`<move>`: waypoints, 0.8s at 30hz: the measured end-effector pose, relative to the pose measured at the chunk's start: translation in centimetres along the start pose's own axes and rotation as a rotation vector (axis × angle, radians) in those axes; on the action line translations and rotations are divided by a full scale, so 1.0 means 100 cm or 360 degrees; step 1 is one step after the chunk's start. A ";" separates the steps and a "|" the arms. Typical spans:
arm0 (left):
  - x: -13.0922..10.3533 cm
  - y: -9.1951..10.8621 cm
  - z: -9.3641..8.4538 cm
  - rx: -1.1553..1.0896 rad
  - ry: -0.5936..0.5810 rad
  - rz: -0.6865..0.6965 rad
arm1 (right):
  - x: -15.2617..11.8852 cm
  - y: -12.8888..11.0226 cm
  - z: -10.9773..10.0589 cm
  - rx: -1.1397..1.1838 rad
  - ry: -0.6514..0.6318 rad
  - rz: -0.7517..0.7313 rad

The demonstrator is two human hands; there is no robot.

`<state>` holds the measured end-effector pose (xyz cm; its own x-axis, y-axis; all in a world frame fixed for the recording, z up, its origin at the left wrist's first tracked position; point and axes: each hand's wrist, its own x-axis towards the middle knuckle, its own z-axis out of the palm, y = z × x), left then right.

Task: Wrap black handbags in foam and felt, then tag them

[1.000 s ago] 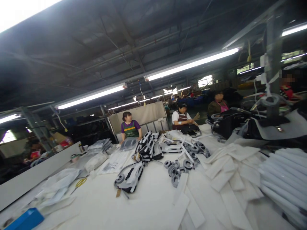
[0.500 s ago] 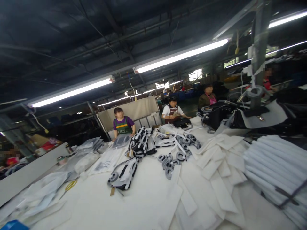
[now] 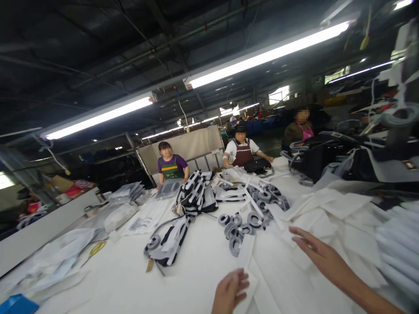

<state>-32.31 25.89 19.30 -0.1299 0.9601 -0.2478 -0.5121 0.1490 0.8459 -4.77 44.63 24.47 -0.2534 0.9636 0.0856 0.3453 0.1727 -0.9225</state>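
My left hand [image 3: 230, 291] is at the bottom centre, its fingers loosely bent and apart, with nothing visible in it. Right beside it lie white paper-like strips [image 3: 248, 250] on the white table [image 3: 121, 279]. Higher up and to the right, my right hand [image 3: 309, 247] reaches in over a loose pile of white sheets [image 3: 347, 203], fingers stretched out and holding nothing. Whether it touches the pile I cannot tell. Just beyond both hands sit several grey rolled straps [image 3: 235, 245]. A black bag with grey-white wrapped parts [image 3: 168, 242] rests left of them.
A heap of similar bags [image 3: 193, 192] stands farther back. Yellow-handled scissors [image 3: 97, 248] and clear plastic bags [image 3: 67, 246] lie at left, a blue object [image 3: 18, 304] in the corner. White bundled rolls [image 3: 401, 244] are at right. Two people work across the table.
Both my hands have come into view from below and the right. The view has shifted somewhat. The co-worker in the maroon apron has lowered their hands.
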 end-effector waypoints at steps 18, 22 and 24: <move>0.164 0.012 -0.010 0.0107 0.0365 0.0000 | 0.129 0.049 0.090 0.0295 -0.0312 0.0177; 0.111 -0.036 -0.021 0.0011 0.0411 -0.0258 | 0.044 0.081 0.065 0.0487 -0.0353 0.0463; 0.087 -0.054 -0.028 -0.0018 0.0476 -0.0364 | 0.001 0.098 0.048 0.0492 -0.0295 0.0600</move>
<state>-33.07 32.75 11.26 -0.2525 0.7904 -0.5581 -0.5658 0.3473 0.7479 -5.72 45.45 13.65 -0.3280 0.8901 -0.3165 0.1678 -0.2748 -0.9467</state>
